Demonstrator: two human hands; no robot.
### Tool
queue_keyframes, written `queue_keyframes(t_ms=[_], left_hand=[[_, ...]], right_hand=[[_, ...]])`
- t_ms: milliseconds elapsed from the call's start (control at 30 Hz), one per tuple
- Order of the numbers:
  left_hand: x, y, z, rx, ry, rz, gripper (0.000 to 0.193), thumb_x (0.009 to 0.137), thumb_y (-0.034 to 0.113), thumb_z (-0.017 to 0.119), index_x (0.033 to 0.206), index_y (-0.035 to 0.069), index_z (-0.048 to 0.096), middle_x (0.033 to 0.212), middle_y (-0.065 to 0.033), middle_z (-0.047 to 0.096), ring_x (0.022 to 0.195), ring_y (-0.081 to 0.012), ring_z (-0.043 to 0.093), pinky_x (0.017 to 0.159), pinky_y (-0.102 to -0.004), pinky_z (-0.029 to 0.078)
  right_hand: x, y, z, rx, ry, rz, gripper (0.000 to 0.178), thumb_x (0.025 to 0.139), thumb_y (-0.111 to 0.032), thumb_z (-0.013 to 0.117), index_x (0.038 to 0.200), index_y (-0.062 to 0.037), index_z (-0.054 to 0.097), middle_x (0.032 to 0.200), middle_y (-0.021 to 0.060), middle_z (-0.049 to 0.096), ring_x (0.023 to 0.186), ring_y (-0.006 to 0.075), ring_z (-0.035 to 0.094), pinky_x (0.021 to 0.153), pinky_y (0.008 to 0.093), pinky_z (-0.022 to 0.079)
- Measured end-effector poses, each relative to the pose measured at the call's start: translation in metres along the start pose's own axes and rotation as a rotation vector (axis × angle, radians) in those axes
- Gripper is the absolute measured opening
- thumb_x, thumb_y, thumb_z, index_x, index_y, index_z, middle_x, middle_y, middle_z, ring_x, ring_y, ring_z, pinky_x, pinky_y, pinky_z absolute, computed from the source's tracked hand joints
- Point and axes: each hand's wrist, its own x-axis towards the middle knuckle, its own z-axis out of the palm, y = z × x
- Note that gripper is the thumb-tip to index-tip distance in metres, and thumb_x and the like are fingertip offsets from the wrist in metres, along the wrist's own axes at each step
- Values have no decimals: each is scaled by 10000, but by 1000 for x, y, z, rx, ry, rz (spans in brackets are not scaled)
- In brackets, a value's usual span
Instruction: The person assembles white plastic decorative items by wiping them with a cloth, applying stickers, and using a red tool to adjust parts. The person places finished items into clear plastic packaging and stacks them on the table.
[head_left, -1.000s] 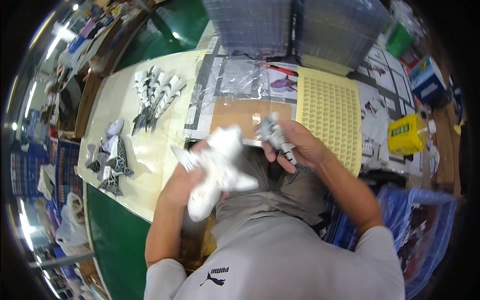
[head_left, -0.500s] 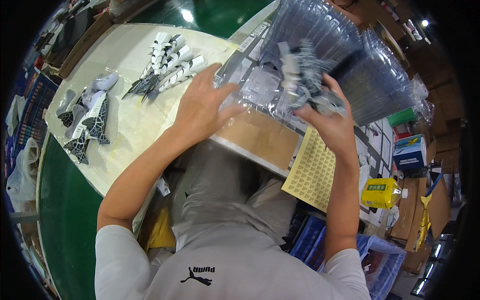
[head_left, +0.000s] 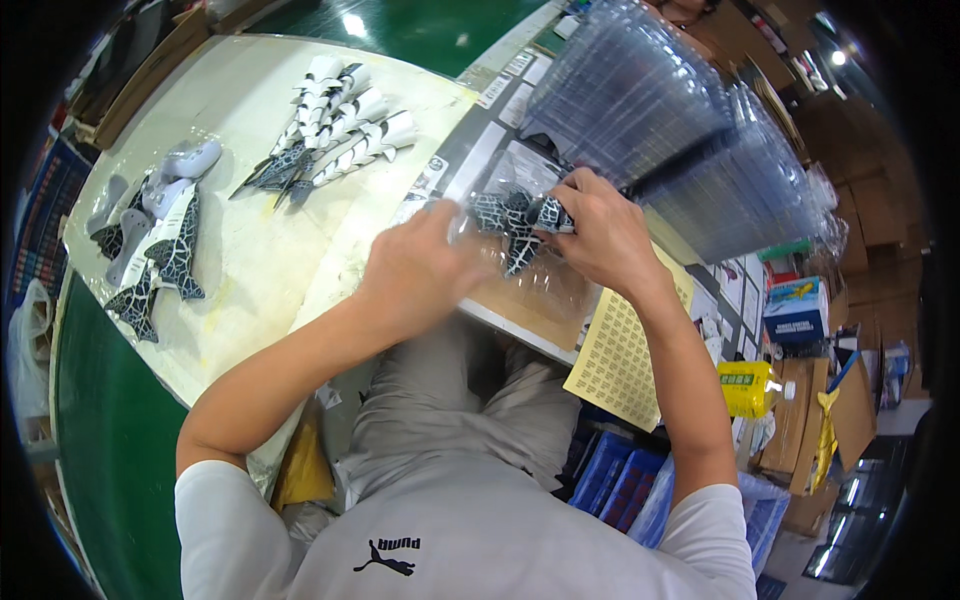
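Note:
Above the near edge of the work surface, my right hand (head_left: 605,230) is closed on a toy fish (head_left: 520,225) with black skin, white crackle lines and fins. Beneath the toy lies a clear plastic blister tray (head_left: 560,285), over a brown cardboard patch. My left hand (head_left: 425,265) is beside the tray's left end, smeared by motion, so its fingers cannot be made out. On the pale table to the left lie white segmented toy parts with crackle-patterned tails (head_left: 345,130). Farther left is a group of grey and crackle-patterned toy pieces (head_left: 160,230).
Tall stacks of clear plastic trays (head_left: 630,90) stand behind my right hand. A yellow sticker sheet (head_left: 625,350) hangs over the front edge by my right forearm. To the right are a blue box (head_left: 797,310), a yellow bottle (head_left: 748,388) and cardboard boxes (head_left: 790,425).
My right hand has brought the toy fish down and left from beside the tray stacks to over the blister tray. My left hand has moved down and slightly right, toward the tray.

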Motion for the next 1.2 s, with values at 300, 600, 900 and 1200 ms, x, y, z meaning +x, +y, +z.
queue_keyframes(t_ms=[300,600,900,1200], left_hand=[[51,18,-25,-366,135,313,401,851,39,779,1246,47,713,1212,-133,719,981,-334,729,829,-381,601],[22,-4,-8,-42,-109,167,412,853,41,786,1260,62,730,1345,-166,674,1273,-394,606,1081,-454,496],[60,34,-52,-159,-101,113,445,897,178,811,1312,54,709,1374,-200,652,1259,-404,632,1062,-434,504],[171,108,-21,-199,-44,463,310,897,117,790,1193,34,748,1325,-186,672,1105,-379,714,924,-421,580]], right_hand=[[-22,-15,-55,223,-101,65,360,796,-255,881,1034,-23,743,863,171,706,835,369,703,745,444,533],[-71,16,0,240,89,343,276,870,-304,818,973,-57,751,978,118,723,975,341,704,823,443,544],[-74,129,-133,-513,809,12,279,940,-266,778,1102,-40,783,995,122,758,902,297,712,818,406,553],[-52,210,-203,27,134,324,406,975,-389,742,931,14,770,723,85,600,691,154,559,648,352,486]])
